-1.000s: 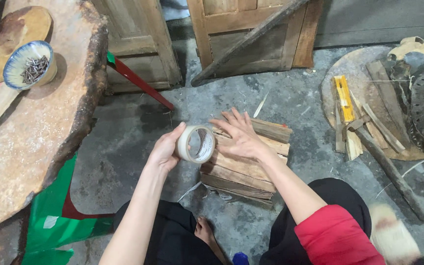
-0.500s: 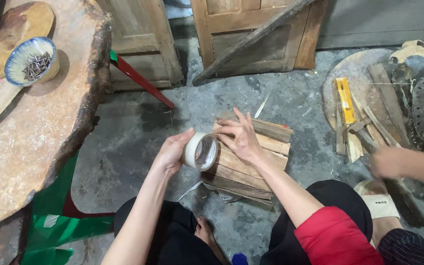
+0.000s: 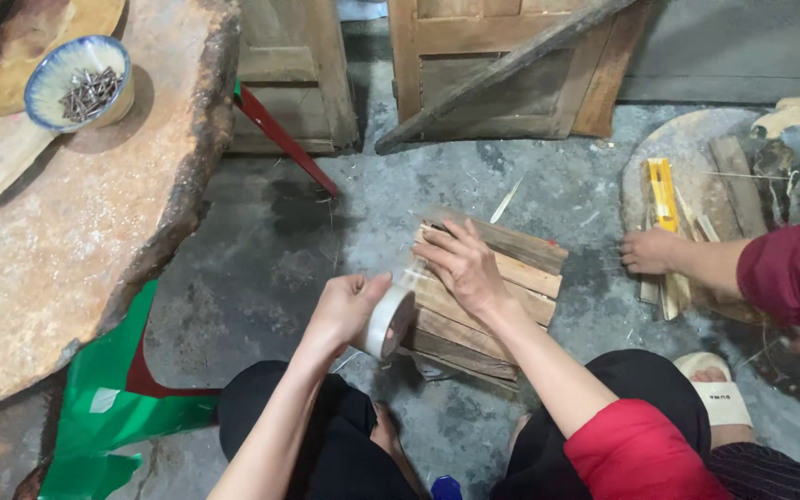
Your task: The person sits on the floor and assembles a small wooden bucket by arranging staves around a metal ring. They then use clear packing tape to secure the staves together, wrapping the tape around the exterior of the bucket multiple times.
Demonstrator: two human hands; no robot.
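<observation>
Clear tape roll gripped in the left hand, held just beside a bundle of wooden slats on the concrete floor. Right hand spread open, pressed flat on the bundle's top. Farther right, another person's hand among loose sticks. Bowl of nails on the stone worktop.

Floor: bare grey concrete, stained dark in patches, littered with thin splinters. Stone slab: large, rough-edged, rust-brown, occupying the left side. On the slab, at its far end, a blue-rimmed bowl of nails. Below the slab's near edge, green sheeting. Right of the slab, brown wooden door panels lean upright. Lighting: even, dull.
</observation>
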